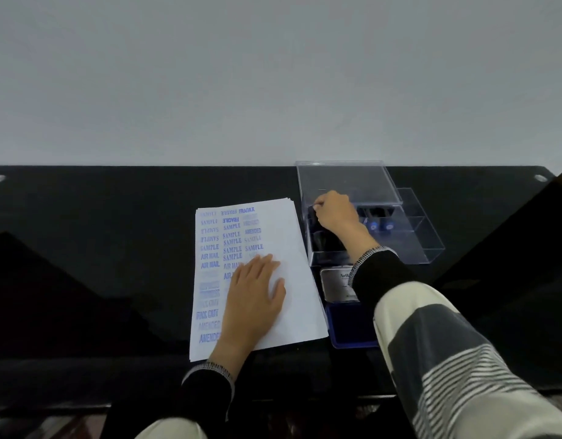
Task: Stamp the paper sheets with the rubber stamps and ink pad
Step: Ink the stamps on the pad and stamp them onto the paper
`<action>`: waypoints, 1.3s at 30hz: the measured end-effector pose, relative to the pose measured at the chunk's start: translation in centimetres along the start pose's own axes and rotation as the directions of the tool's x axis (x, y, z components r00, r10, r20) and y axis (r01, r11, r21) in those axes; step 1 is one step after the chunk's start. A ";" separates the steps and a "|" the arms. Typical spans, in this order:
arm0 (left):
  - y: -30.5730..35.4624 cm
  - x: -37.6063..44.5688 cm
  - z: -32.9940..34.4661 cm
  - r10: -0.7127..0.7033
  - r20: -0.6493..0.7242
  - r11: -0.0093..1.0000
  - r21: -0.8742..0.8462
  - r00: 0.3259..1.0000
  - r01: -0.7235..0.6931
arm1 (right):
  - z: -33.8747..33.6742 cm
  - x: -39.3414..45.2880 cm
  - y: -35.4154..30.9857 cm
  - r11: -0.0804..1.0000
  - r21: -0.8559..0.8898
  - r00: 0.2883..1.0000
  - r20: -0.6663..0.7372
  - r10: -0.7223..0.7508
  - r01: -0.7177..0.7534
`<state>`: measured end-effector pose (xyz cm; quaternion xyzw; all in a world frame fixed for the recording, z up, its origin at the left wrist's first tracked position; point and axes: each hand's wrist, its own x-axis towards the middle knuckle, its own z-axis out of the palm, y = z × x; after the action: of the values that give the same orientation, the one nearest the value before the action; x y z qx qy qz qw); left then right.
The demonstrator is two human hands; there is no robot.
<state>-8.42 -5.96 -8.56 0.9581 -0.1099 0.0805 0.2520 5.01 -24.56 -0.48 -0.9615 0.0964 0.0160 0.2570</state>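
Observation:
A stack of white paper sheets (pixel 292 255) lies on the black table, its top sheet covered on the left with several blue stamped words. My left hand (pixel 257 293) rests flat on that sheet with straight fingers. My right hand (pixel 333 213) reaches into a clear plastic box (pixel 412 236) and pinches a black rubber stamp (pixel 312 213) at the box's left side. More black stamps (pixel 376 213) sit further right in the box. An open blue ink pad (pixel 349 327) lies in front of the box, partly hidden by my right sleeve.
The box's clear lid (pixel 346 182) stands raised at the back, near the wall. The ink pad's silver lid (pixel 336 285) lies between pad and box. The glossy black table (pixel 115 248) extends to both sides, with metal fittings at its far corners.

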 end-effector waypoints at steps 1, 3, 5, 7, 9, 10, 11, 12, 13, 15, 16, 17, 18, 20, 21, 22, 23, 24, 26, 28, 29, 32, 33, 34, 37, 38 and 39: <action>0.0 0.0 0.0 0.002 -0.003 1.000 -0.001 1.000 -0.002 | -0.1 0.0 0.0 1.000 -0.001 1.000 -0.006 0.009 -0.009; 0.0 -0.1 -0.1 0.006 -0.007 1.000 -0.003 1.000 -0.006 | -0.7 -0.1 0.2 0.999 -0.005 0.995 -0.093 0.044 -0.044; 0.1 -0.1 -0.1 0.006 -0.005 1.000 -0.009 1.000 -0.006 | -1.2 -0.1 0.5 0.990 -0.091 0.978 -0.187 0.093 -0.111; 0.1 -0.1 -0.1 0.009 -0.008 1.000 -0.017 1.000 -0.009 | -1.5 -0.1 0.4 0.961 -0.208 0.975 -0.169 0.146 -0.180; 0.2 -0.1 0.0 0.012 -0.027 1.000 -0.021 1.000 -0.013 | -1.6 0.1 0.3 0.942 -0.248 0.973 -0.091 0.210 -0.226; 0.2 -0.1 0.0 0.020 -0.052 0.999 -0.025 0.998 -0.021 | -1.7 0.2 0.2 0.938 -0.250 0.970 -0.064 0.233 -0.242; 0.3 -0.1 0.0 0.032 -0.078 0.999 -0.029 0.996 -0.035 | -1.7 0.3 0.2 0.936 -0.244 0.967 -0.054 0.249 -0.255; 0.4 -0.1 0.0 0.052 -0.101 0.998 -0.034 0.994 -0.056 | -1.7 0.4 0.0 0.935 -0.236 0.965 -0.052 0.258 -0.263; 0.5 -0.1 0.0 0.080 -0.122 0.996 -0.032 0.989 -0.085 | -1.7 0.3 -0.1 0.938 -0.222 0.964 -0.053 0.262 -0.267; 0.6 -0.1 -0.1 0.138 -0.144 0.990 -0.015 0.980 -0.141 | -1.9 0.1 -0.2 0.949 -0.156 0.960 -0.097 0.263 -0.276; 0.6 -0.1 -0.1 0.162 -0.146 0.987 0.001 0.976 -0.163 | -2.2 -0.2 -0.2 0.957 -0.096 0.956 -0.133 0.260 -0.273; 0.7 0.0 -0.2 0.180 -0.146 0.984 0.019 0.973 -0.180 | -2.5 -0.5 -0.1 0.966 -0.013 0.953 -0.169 0.251 -0.257; 0.7 0.0 -0.3 0.194 -0.146 0.981 0.033 0.970 -0.191 | -2.9 -1.0 0.2 0.971 0.098 0.953 -0.193 0.234 -0.219; 0.6 0.0 -0.5 0.221 -0.152 0.974 0.073 0.963 -0.212 | -3.7 -2.6 0.9 0.930 0.350 0.961 -0.200 0.192 -0.113; 0.8 -0.1 -0.7 0.234 -0.157 0.970 0.103 0.960 -0.220 | -4.0 -3.7 1.4 0.889 0.451 0.964 -0.196 0.181 -0.076; 1.0 -0.1 -0.8 0.238 -0.145 0.966 0.141 0.960 -0.218 | -4.2 -4.9 2.0 0.849 0.526 0.964 -0.196 0.183 -0.054; 1.4 -0.1 -1.1 0.234 -0.107 0.962 0.171 0.966 -0.214 | -4.2 -6.3 2.7 0.816 0.577 0.961 -0.204 0.185 -0.035; 2.1 -0.1 -1.3 0.210 -0.078 0.960 0.206 0.974 -0.191 | -4.2 -7.8 3.5 0.793 0.609 0.957 -0.219 0.192 -0.020; 3.5 -0.3 -1.8 0.142 -0.012 0.949 0.285 0.990 -0.132 | -3.9 -10.6 5.2 0.778 0.629 0.938 -0.263 0.223 -0.009; 4.5 -0.9 -1.9 0.146 0.026 0.970 0.191 0.989 -0.148 | -3.6 -13.3 6.9 0.772 0.635 0.929 -0.281 0.242 -0.009; 5.0 -1.4 -2.1 0.149 0.054 0.988 0.033 0.987 -0.151 | -3.6 -14.7 7.5 0.768 0.640 0.931 -0.275 0.239 -0.008; 6.0 -3.2 -2.2 0.193 0.256 0.961 -0.244 0.947 -0.129 | -3.4 -18.2 8.7 0.781 0.625 0.931 -0.296 0.215 0.018; 6.1 -3.7 -2.1 0.226 0.308 0.959 -0.239 0.924 -0.155 | -3.3 -19.2 9.1 0.788 0.616 0.929 -0.305 0.208 0.026; 6.1 -4.0 -1.7 0.241 0.341 0.961 -0.213 0.909 -0.175 | -3.1 -19.8 9.4 0.797 0.603 0.933 -0.302 0.195 0.028; 5.8 -4.6 -1.0 0.272 0.350 0.960 -0.162 0.896 -0.228 | -2.4 -21.2 9.9 0.853 0.521 0.965 -0.234 0.115 0.025; 5.7 -4.8 -0.6 0.276 0.340 0.960 -0.150 0.899 -0.238 | -2.2 -21.4 9.9 0.870 0.492 0.972 -0.217 0.091 0.028; 5.6 -5.0 -0.4 0.280 0.321 0.959 -0.134 0.905 -0.249 | -2.0 -21.6 9.9 0.882 0.470 0.977 -0.203 0.070 0.034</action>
<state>-14.65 -9.71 -6.68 0.9216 -0.2837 -0.0561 0.2589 -18.13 -30.12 -1.86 -0.8654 0.1335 -0.1091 0.4704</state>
